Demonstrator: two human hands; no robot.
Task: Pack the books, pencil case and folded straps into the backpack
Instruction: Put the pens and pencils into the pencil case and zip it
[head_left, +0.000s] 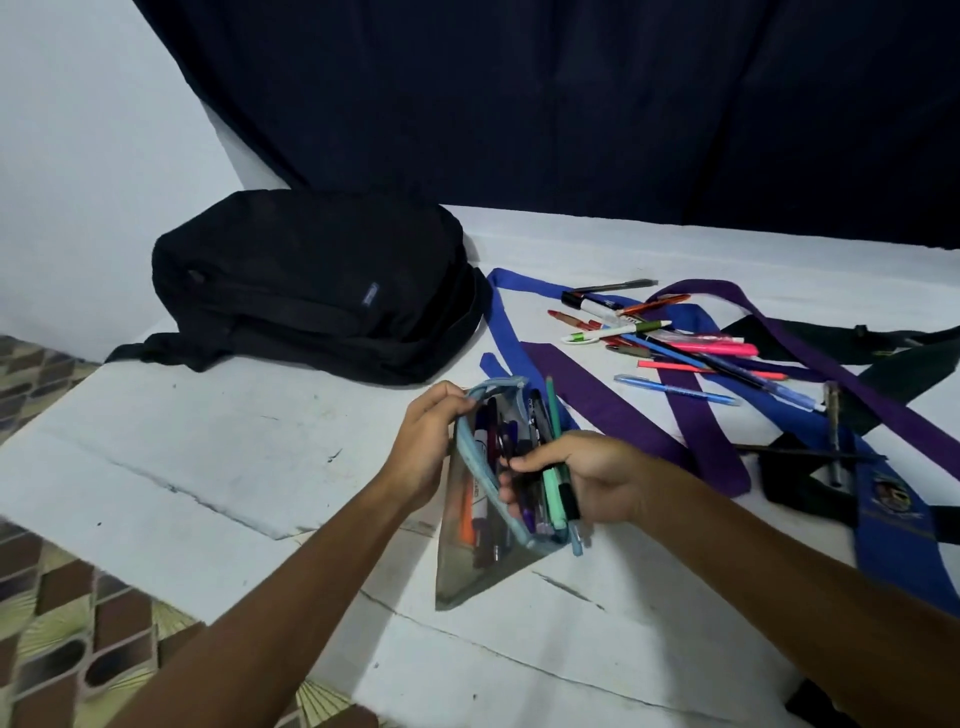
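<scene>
A clear pencil case (470, 566) with a light-blue zipper stands open in the middle of the white table. My left hand (423, 441) grips its zipper edge at the top left. My right hand (587, 480) holds a bunch of pens (550, 483) with their ends inside the case's mouth. A black backpack (317, 283) lies zipped at the back left. Loose pens and highlighters (675, 340) lie scattered at the right, over blue straps (511, 322) and purple straps (613, 405). No books are in view.
A dark green strap (904, 353) and a blue sash with a crest (893, 514) lie at the far right. The white table (208, 467) ends at the left over a patterned floor (62, 623). A dark curtain (519, 104) hangs behind.
</scene>
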